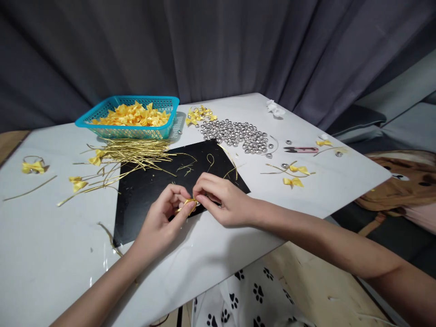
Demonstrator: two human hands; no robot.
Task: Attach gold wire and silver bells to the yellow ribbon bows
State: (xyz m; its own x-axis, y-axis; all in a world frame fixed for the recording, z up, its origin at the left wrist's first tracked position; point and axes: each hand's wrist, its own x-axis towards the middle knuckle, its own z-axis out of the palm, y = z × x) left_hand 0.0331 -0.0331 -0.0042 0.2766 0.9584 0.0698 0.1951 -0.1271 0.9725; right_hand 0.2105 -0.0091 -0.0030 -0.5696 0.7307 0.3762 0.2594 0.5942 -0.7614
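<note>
Over the near part of a black mat (143, 195), my left hand (166, 213) pinches a small yellow ribbon bow (191, 202) between thumb and fingers. A bit of gold cord and a silvery spot show at the bow. My right hand (225, 200) meets it from the right, thumb and forefinger pressed together at the bow's edge; what lies between those fingertips is hidden. Loose gold cord scraps (186, 169) lie on the mat beyond the hands. A pile of gold cords (136, 152) overlaps the mat's far left part.
A blue basket (173, 109) of yellow bows stands at the back left. Many silver ring-like pieces (238, 136) lie behind the mat, beside finished-looking bow pieces (200, 114). Pink-handled thread snips (301, 150) and several bows with cords (294, 181) are on the right.
</note>
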